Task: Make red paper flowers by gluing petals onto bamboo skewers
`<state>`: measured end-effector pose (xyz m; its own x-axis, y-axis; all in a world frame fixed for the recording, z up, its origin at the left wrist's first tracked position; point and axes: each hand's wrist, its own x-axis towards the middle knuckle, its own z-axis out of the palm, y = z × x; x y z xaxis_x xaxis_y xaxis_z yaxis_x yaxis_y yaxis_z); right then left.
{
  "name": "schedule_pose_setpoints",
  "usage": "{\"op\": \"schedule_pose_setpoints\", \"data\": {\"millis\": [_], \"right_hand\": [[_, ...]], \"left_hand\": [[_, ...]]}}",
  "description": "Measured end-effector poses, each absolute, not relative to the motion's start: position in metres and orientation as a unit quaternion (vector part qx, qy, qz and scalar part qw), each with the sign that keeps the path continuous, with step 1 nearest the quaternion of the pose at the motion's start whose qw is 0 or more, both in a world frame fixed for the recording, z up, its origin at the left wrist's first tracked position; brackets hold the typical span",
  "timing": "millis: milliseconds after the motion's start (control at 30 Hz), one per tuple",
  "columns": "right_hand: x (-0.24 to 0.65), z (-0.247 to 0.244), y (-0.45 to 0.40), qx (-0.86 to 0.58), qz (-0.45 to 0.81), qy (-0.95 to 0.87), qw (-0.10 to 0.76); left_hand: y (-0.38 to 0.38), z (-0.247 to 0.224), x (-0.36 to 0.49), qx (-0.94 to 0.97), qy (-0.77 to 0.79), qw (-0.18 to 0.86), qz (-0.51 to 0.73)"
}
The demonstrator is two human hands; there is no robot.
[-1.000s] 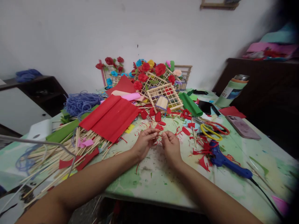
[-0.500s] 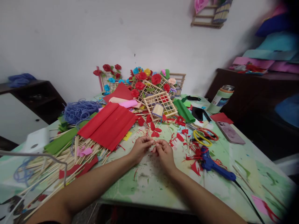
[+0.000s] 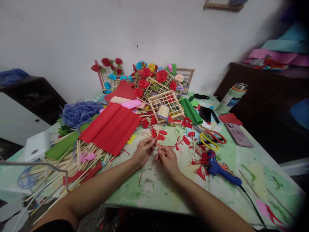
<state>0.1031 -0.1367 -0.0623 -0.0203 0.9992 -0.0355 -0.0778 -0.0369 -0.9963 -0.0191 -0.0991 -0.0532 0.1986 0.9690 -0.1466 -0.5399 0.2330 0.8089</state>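
My left hand (image 3: 145,150) is closed in a pinch over the middle of the table, thumb against forefinger. Whatever lies between those fingertips is too small to name. Beside it, a small gap away, my right hand (image 3: 167,159) is also pinched closed, its fingers curled and their contents hidden. Just beyond the fingertips lie loose red paper petals (image 3: 163,132). Thin red scraps (image 3: 178,141) are scattered to the right of them. A large sheet of red crepe paper (image 3: 112,127) rests left of my left hand.
A blue glue gun (image 3: 223,172) with a cord lies right, near scissors (image 3: 209,140), a phone (image 3: 238,134) and a bottle (image 3: 231,98). Wooden sticks (image 3: 89,151) and blue yarn (image 3: 80,112) cover the left. Stick lattices (image 3: 166,106) with paper flowers (image 3: 161,76) stand behind.
My hands, whose fingertips were together, have drawn slightly apart. The head view has tilted a little downward. The things on the table appear to lie as before.
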Motion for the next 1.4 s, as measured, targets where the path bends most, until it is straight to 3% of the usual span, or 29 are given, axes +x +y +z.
{"op": "schedule_pose_setpoints", "data": {"millis": [233, 533, 667, 933, 1100, 1267, 1400], "right_hand": [[0.101, -0.072, -0.139, -0.492, 0.519, -0.532, 0.453], [0.101, -0.074, -0.138, -0.485, 0.519, -0.51, 0.485], [0.103, -0.071, -0.135, -0.493, 0.505, -0.541, 0.457], [0.136, -0.025, -0.159, -0.529, 0.156, -0.779, 0.3], [0.212, -0.012, -0.19, -0.62, -0.064, -0.739, 0.257], [0.276, -0.034, -0.212, -0.712, -0.127, -0.675, 0.147], [0.289, -0.047, -0.221, -0.713, -0.123, -0.681, 0.114]], "left_hand": [[-0.099, -0.05, -0.017, 0.299, 0.36, 0.699, 0.54], [-0.106, -0.052, -0.014, 0.353, 0.379, 0.709, 0.479], [-0.104, -0.052, -0.015, 0.345, 0.363, 0.709, 0.496], [-0.097, -0.053, -0.018, 0.304, 0.36, 0.714, 0.518], [-0.096, -0.053, -0.019, 0.295, 0.36, 0.722, 0.512], [-0.095, -0.056, -0.019, 0.297, 0.36, 0.729, 0.5], [-0.094, -0.057, -0.019, 0.291, 0.358, 0.732, 0.501]]}}
